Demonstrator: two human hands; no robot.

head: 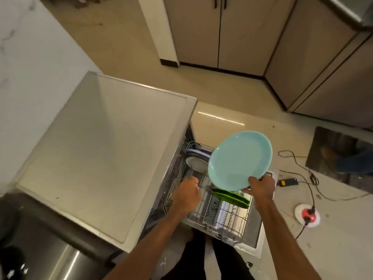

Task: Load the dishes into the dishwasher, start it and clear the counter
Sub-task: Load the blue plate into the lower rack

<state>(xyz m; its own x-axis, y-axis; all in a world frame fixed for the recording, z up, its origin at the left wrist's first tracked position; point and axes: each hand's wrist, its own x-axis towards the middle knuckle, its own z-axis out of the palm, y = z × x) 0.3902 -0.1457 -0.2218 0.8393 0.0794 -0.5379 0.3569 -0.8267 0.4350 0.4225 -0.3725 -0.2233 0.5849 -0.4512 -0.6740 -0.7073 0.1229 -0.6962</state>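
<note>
- We take this to be the loading step: the dishwasher [105, 148] stands open with its lower rack [228, 219] drawn out over the dropped door [256, 237]. Dishes already stand in the rack, so we judge the task well short of starting the machine.
- The right hand [261, 187] grips the blue plate [240, 160] by its lower rim, thumb across the face and fingers behind.
- The plate is tilted with its face toward us and held in the air above the rack, touching nothing else that we can make out.
- From the grip the plate rises up and to the left, so most of its weight sits above the hand and not under it.
- Just below that grip, green plates [230, 197] stand on edge in the rack, and a white plate [194, 164] sits further back, near the tub.
- The left hand [186, 196] lies at the rack's left edge with its fingers curled. From this angle we cannot tell whether it grasps a wire or merely rests there.
- The next move, as we judge it, calls for turning the blue plate on edge and lowering it into a free slot between the tines beside the green plates, without knocking them.
</note>
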